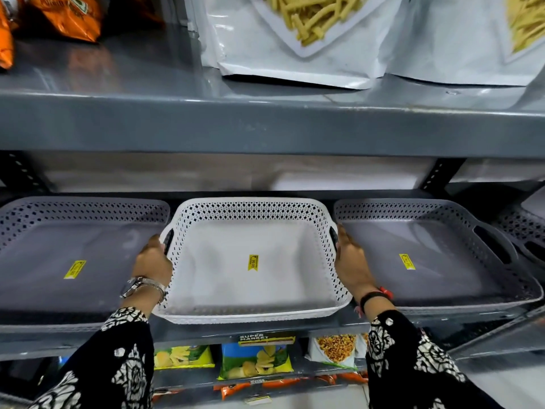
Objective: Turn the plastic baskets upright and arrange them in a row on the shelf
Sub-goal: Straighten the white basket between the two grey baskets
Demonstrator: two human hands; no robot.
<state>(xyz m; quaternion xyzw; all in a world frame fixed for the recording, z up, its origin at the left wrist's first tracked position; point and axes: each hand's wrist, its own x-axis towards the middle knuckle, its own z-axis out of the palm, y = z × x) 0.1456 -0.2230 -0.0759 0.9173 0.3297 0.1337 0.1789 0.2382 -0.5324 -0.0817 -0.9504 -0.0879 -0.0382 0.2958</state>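
Note:
A white perforated plastic basket (253, 315) stands upright in the middle of the grey shelf (206, 335), a yellow price sticker on its floor. My left hand (153, 256) grips its left handle and my right hand (352, 256) grips its right handle. Its front rim hangs slightly over the shelf edge. A grey basket (44, 208) sits upright to its left and another grey basket (442, 208) to its right, each with a yellow sticker inside. A further grey basket (530, 231) shows partly at the far right edge.
The shelf above (265, 128) carries white snack pouches (295, 39) and orange packets (65, 16), and overhangs the baskets closely. Below, chip packets (256, 361) fill the lower shelf. A supermarket price label (267, 339) is fixed to the shelf's front edge.

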